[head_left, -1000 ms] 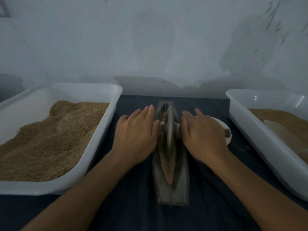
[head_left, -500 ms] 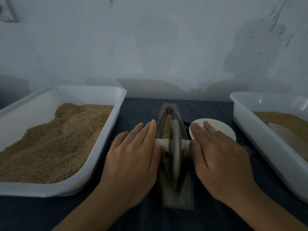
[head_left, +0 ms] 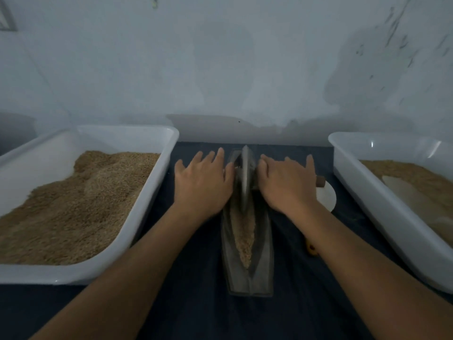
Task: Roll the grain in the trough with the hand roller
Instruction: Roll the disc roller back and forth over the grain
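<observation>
A dark cloth-covered table [head_left: 196, 303] runs to a pale wall [head_left: 220, 57]. At nine o'clock sits a white tub [head_left: 157, 192] heaped with brown grain; at three o'clock a second white tub [head_left: 367, 190] holds a thinner layer. Dead centre lies the narrow grey trough [head_left: 247, 278], a strip of grain [head_left: 244, 231] along its groove. The hand roller [head_left: 244, 177] stands on edge at the trough's twelve o'clock end. The left hand [head_left: 203, 182] and right hand [head_left: 286, 182] press flat on its axle, fingers straight and spread. A white dish [head_left: 327, 196] shows at the right hand's four o'clock
</observation>
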`<state>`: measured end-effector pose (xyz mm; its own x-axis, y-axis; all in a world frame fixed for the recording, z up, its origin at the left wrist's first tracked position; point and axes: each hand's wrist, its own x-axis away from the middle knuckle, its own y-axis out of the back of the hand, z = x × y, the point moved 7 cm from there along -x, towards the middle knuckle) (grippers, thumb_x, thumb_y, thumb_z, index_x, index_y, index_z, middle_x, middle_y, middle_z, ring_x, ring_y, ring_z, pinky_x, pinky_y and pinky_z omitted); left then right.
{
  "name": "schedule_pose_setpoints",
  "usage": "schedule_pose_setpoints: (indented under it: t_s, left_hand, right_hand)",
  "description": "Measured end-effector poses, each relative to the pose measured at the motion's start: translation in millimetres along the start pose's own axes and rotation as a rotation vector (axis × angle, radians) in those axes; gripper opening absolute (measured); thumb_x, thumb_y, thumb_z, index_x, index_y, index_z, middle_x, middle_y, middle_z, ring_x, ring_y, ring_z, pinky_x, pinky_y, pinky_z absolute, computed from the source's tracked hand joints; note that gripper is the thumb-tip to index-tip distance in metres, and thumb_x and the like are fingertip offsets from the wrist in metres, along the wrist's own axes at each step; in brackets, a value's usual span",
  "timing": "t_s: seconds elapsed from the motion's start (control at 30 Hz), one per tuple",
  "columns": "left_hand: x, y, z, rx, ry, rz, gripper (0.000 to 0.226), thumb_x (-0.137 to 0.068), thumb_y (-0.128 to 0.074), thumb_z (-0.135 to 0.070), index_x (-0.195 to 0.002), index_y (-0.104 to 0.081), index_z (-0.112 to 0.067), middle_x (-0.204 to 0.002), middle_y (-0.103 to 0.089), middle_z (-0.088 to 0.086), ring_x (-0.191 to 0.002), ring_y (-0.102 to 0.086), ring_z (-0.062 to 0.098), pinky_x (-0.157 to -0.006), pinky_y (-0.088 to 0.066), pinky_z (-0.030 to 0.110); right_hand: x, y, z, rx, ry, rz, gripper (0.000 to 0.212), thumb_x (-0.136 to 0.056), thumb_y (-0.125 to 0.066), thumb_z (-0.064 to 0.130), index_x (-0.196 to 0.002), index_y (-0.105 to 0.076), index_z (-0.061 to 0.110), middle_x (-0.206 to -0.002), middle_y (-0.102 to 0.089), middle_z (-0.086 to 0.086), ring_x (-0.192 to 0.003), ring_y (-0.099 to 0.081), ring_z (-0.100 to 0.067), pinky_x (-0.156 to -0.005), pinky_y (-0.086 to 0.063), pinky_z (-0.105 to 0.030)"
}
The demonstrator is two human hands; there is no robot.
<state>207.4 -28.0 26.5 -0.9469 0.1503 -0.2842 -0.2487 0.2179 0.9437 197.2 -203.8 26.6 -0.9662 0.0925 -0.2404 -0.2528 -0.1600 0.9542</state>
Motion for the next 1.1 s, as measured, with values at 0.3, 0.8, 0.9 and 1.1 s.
schedule_pose_setpoints:
  t_s: [0.3, 0.8, 0.9, 1.1]
  left_hand:
    - [101, 31, -7, -0.037, -0.198, -0.142, 0.065, -0.109, -0.019, -0.054, -0.161, -0.037, -0.019, -0.163, -0.042, -0.006, -0.156, -0.03, 0.016, -0.121, -0.033, 0.06]
    - [34, 6, 8, 0.043, -0.068, -0.082, 0.054, -0.11, -0.016, -0.045, -0.137, -0.056, -0.019, -0.14, -0.063, -0.002, -0.119, -0.061, 0.016, -0.093, -0.048, 0.04]
    - [95, 25, 8, 0.094, -0.173, -0.152, 0.062, -0.111, -0.017, -0.052, -0.162, -0.036, -0.022, -0.161, -0.044, -0.008, -0.148, -0.042, 0.009, -0.117, -0.04, 0.04]
    - [56, 11, 1, 0.037, -0.079, -0.073, 0.068, -0.108, -0.009, -0.056, -0.163, -0.032, -0.024, -0.166, -0.038, -0.008, -0.154, -0.031, 0.013, -0.125, -0.027, 0.048]
  right_hand:
    - [98, 25, -4, -0.106, 0.161, -0.003, 0.059, -0.105, -0.01, 0.052, -0.136, -0.059, 0.037, -0.139, -0.064, 0.013, -0.145, -0.045, -0.016, -0.128, -0.015, -0.052]
    - [34, 10, 8, 0.055, 0.118, -0.1, 0.069, -0.108, -0.004, 0.045, -0.124, -0.067, 0.021, -0.132, -0.069, 0.0, -0.143, -0.047, -0.025, -0.125, -0.017, -0.058]
    - [87, 22, 2, 0.001, 0.197, -0.194, 0.062, -0.11, -0.015, 0.048, -0.138, -0.062, 0.018, -0.138, -0.067, 0.0, -0.139, -0.053, -0.022, -0.124, -0.026, -0.054]
    - [57, 13, 5, 0.016, 0.149, -0.038, 0.069, -0.107, -0.005, 0.049, -0.137, -0.062, 0.024, -0.146, -0.061, 0.003, -0.149, -0.04, -0.022, -0.127, -0.016, -0.054]
